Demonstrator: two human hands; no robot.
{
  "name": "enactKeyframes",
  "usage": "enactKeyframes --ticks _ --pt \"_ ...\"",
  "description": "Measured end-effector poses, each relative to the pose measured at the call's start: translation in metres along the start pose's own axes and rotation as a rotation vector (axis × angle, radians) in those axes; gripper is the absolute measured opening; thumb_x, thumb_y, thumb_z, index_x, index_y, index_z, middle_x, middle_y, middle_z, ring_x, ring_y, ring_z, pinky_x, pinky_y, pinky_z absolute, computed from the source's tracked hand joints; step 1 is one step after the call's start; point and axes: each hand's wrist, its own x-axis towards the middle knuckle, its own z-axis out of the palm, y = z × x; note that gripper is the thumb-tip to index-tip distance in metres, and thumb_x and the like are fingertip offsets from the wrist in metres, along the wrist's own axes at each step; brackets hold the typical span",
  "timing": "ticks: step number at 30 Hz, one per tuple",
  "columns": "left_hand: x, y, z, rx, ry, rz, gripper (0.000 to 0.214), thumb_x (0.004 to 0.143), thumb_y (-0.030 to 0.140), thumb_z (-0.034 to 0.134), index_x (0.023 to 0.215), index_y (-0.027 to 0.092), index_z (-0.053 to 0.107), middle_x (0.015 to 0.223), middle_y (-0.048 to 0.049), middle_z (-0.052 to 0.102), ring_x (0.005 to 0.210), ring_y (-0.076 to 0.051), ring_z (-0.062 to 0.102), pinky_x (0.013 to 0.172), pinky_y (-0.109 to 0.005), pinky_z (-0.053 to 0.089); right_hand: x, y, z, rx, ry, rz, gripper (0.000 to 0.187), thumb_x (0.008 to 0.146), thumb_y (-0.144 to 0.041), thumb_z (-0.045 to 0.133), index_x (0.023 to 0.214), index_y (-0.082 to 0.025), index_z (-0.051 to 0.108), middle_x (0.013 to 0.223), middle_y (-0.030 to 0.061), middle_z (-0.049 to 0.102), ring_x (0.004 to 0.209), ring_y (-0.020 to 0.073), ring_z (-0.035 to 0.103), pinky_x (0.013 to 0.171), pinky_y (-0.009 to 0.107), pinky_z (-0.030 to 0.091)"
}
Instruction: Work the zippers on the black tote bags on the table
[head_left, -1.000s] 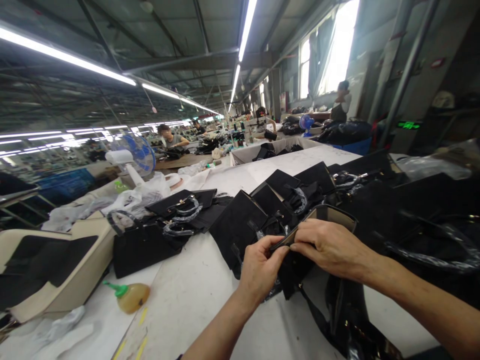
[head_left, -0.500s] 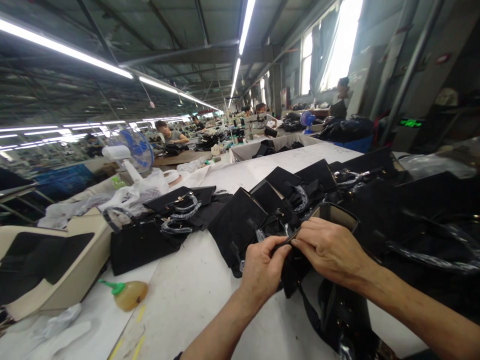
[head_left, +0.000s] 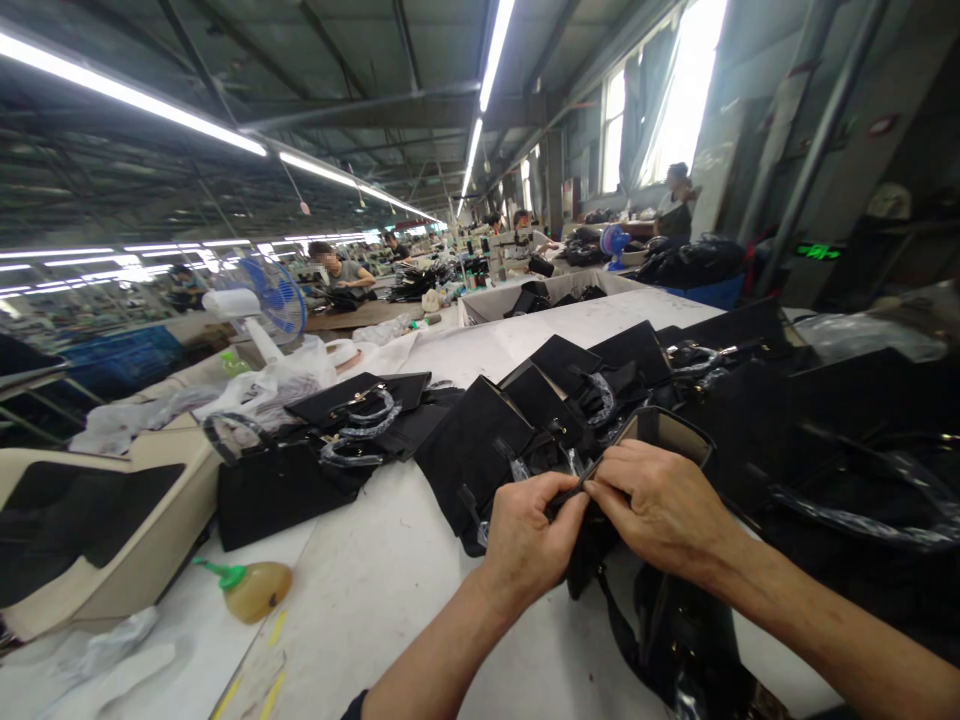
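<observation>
Both hands pinch the top edge of a black handbag (head_left: 679,428) whose beige lining shows at its open mouth. My left hand (head_left: 534,525) is closed, thumb and fingers pressed on the rim near its left corner. Right beside it, my right hand (head_left: 660,505) grips the same edge from above, fingers curled. The bag's lower part and the exact spot between the fingertips are hidden by my hands. Below hangs a black strap (head_left: 621,625). Just behind my left hand, another black handbag (head_left: 476,445) leans, its handles wrapped in clear plastic.
More black handbags (head_left: 274,490) lie left on the white table (head_left: 375,590), and others are piled at right. A glue bottle with green nozzle (head_left: 256,590) sits near a beige bin (head_left: 150,530). A blue fan (head_left: 266,295) stands behind. Several people work farther back.
My left hand has turned slightly and its thumb has shifted along the bag's edge. The right hand keeps its grip almost unchanged. In the background, a standing person has moved slightly.
</observation>
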Motion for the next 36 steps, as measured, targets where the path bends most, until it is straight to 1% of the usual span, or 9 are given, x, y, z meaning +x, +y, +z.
enactKeyframes --ticks 4,5,7,10,14,18,24,30,36 --pt "0.004 -0.002 -0.001 0.002 -0.040 -0.003 0.009 0.081 0.026 0.067 0.083 0.021 0.074 0.081 0.0009 0.075 0.073 -0.013 0.067 0.071 -0.022 0.046 -0.001 0.001 -0.006 -0.031 -0.055 0.040 0.025 0.093 -0.021 0.047 0.070 -0.019 0.058 0.074 0.0007 0.058 0.076 0.0173 0.051 0.068 0.032 0.038" --pt "0.004 -0.002 -0.002 -0.015 -0.043 -0.030 0.009 0.081 0.026 0.067 0.082 0.021 0.074 0.080 0.0011 0.074 0.072 -0.013 0.066 0.070 -0.022 0.046 -0.001 0.002 -0.008 -0.044 -0.082 0.039 0.026 0.094 -0.023 0.048 0.070 -0.020 0.058 0.074 0.0007 0.058 0.077 0.0176 0.051 0.068 0.032 0.038" --pt "0.005 -0.004 -0.003 -0.085 -0.037 -0.126 0.010 0.081 0.027 0.066 0.078 0.020 0.073 0.074 0.0017 0.072 0.067 -0.013 0.062 0.065 -0.022 0.044 -0.001 0.009 -0.016 -0.064 -0.132 0.021 0.026 0.095 -0.026 0.049 0.070 -0.020 0.057 0.076 0.0007 0.058 0.080 0.0185 0.050 0.071 0.033 0.039" --pt "0.005 -0.006 -0.003 -0.215 -0.028 -0.259 0.012 0.079 0.028 0.066 0.074 0.019 0.071 0.066 0.0022 0.067 0.062 -0.011 0.056 0.059 -0.021 0.040 -0.002 0.023 -0.029 -0.080 -0.185 0.021 0.024 0.094 -0.026 0.052 0.071 -0.022 0.058 0.078 -0.0002 0.060 0.084 0.0192 0.049 0.072 0.033 0.040" --pt "0.005 -0.006 -0.001 -0.249 -0.046 -0.278 0.014 0.079 0.030 0.066 0.072 0.017 0.069 0.065 0.0025 0.063 0.062 -0.010 0.051 0.059 -0.021 0.038 0.000 0.039 -0.038 -0.113 -0.223 0.091 0.023 0.093 -0.024 0.052 0.071 -0.022 0.058 0.079 -0.0005 0.060 0.084 0.0192 0.050 0.071 0.032 0.040" --pt "0.007 -0.006 0.002 -0.267 -0.056 -0.312 0.017 0.079 0.033 0.065 0.073 0.017 0.068 0.064 0.0019 0.063 0.061 -0.011 0.051 0.057 -0.021 0.038 0.003 0.044 -0.037 -0.118 -0.194 0.161 0.023 0.093 -0.025 0.052 0.072 -0.023 0.059 0.078 0.0002 0.060 0.084 0.0191 0.052 0.073 0.031 0.040" --pt "0.007 -0.007 0.003 -0.255 -0.057 -0.317 0.019 0.079 0.035 0.065 0.074 0.017 0.068 0.064 0.0018 0.063 0.061 -0.011 0.052 0.058 -0.022 0.038 0.007 0.040 -0.033 -0.133 -0.150 0.228 0.021 0.092 -0.025 0.054 0.072 -0.023 0.062 0.076 0.0016 0.058 0.080 0.0182 0.054 0.071 0.029 0.040" --pt "0.006 -0.008 0.003 -0.269 -0.055 -0.330 0.019 0.079 0.035 0.065 0.073 0.017 0.067 0.063 0.0025 0.061 0.060 -0.010 0.050 0.056 -0.021 0.036 0.011 0.036 -0.034 -0.150 -0.158 0.268 0.022 0.090 -0.025 0.056 0.070 -0.022 0.062 0.074 0.0017 0.059 0.075 0.0175 0.055 0.066 0.029 0.038" --pt "0.007 -0.008 0.003 -0.245 -0.059 -0.314 0.019 0.080 0.035 0.064 0.074 0.018 0.067 0.064 0.0030 0.060 0.061 -0.010 0.049 0.058 -0.022 0.036 0.011 0.038 -0.032 -0.148 -0.138 0.243 0.021 0.091 -0.025 0.056 0.071 -0.022 0.063 0.074 0.0015 0.059 0.076 0.0174 0.055 0.067 0.028 0.037"
